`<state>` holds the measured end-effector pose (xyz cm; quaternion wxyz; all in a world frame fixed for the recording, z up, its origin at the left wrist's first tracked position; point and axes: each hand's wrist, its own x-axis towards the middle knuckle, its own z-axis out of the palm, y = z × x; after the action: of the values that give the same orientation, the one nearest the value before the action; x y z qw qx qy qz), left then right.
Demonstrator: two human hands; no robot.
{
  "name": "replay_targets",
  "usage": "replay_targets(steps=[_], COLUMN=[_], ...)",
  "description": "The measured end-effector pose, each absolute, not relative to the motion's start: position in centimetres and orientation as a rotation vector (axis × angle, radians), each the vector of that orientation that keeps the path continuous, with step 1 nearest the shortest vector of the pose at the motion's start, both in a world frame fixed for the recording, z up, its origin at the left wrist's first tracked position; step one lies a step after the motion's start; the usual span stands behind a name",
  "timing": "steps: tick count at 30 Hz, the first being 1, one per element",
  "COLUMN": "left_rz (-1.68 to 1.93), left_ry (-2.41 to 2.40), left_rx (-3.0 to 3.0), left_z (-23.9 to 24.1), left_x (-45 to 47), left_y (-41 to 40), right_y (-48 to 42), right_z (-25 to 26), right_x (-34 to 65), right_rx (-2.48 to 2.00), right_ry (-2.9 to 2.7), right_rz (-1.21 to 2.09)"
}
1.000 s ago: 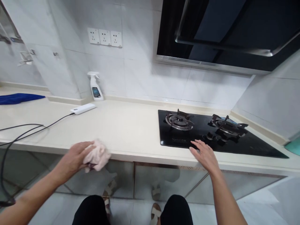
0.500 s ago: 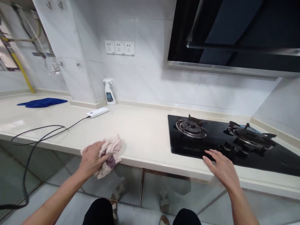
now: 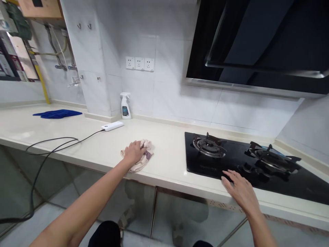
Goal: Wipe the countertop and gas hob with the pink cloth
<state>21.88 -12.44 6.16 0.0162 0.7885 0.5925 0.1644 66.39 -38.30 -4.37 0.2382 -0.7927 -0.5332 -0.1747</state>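
A crumpled pale pink cloth with a purple patch lies on the cream countertop, left of the stove. My left hand presses on it, fingers curled over its left side. At the front edge of the black gas stove, my right hand rests with its fingers stretched out and nothing in them. Its fingertips touch or nearly touch the glass near the knobs.
Against the wall stands a white spray bottle. A white power bank trails a black cable over the counter's front edge. Farther left lies a blue cloth. The range hood hangs above the stove.
My left hand has moved the pink cloth from the counter's front edge forward and right, farther onto the countertop. My right hand stays at the stove's edge. The view has tilted up slightly.
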Motion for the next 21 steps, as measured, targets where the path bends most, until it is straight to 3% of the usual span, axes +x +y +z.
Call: replay_targets(steps=[5, 13, 16, 21], left_rz=[0.468, 0.518, 0.682, 0.820], left_ry=[1.643, 0.985, 0.760, 0.539], left_rx=[2.563, 2.749, 2.565, 1.847], left_z=[6.2, 3.4, 2.6, 4.0], left_x=[26.3, 29.6, 28.9, 29.6], left_y=[-12.7, -24.0, -26.2, -26.7], right_y=[-38.1, -38.1, -38.6, -40.3], right_z=[-4.4, -4.7, -3.6, -1.7], right_x=[66.4, 66.9, 66.8, 63.2], right_rx=[-2.154, -2.034, -1.903, -1.476], right_ry=[-1.448, -1.391, -1.309, -0.723], right_rz=[-0.484, -0.383, -0.196, 0.092])
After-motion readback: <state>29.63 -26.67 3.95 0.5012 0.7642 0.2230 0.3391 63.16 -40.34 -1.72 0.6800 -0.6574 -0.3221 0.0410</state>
